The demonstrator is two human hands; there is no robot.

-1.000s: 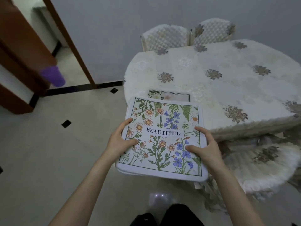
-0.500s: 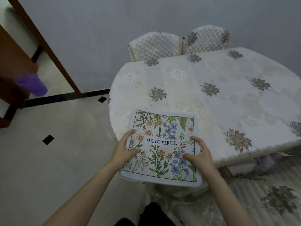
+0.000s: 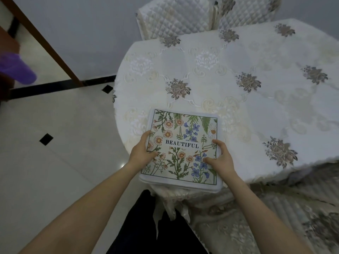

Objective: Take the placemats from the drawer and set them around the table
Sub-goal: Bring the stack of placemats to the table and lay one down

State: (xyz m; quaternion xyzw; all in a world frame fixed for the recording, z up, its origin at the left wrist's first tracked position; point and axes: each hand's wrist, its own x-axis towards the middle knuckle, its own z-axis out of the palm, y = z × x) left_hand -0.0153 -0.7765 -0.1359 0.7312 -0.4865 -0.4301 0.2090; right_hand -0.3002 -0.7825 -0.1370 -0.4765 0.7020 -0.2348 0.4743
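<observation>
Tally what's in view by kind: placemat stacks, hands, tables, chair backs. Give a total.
Placemat stack: 1, how many mats are in it cannot be told
Hands: 2, left hand and right hand, both gripping the stack
Table: 1
Chair backs: 2, and
Total: 6

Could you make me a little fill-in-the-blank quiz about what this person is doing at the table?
1. The top placemat carries the printed word ____.
2. Both the left hand and the right hand grip the ____.
3. The tablecloth is decorated with ____.
4. Two quilted ____ stand behind the table.

Missing words: BEAUTIFUL; placemats; flowers; chairs
</observation>
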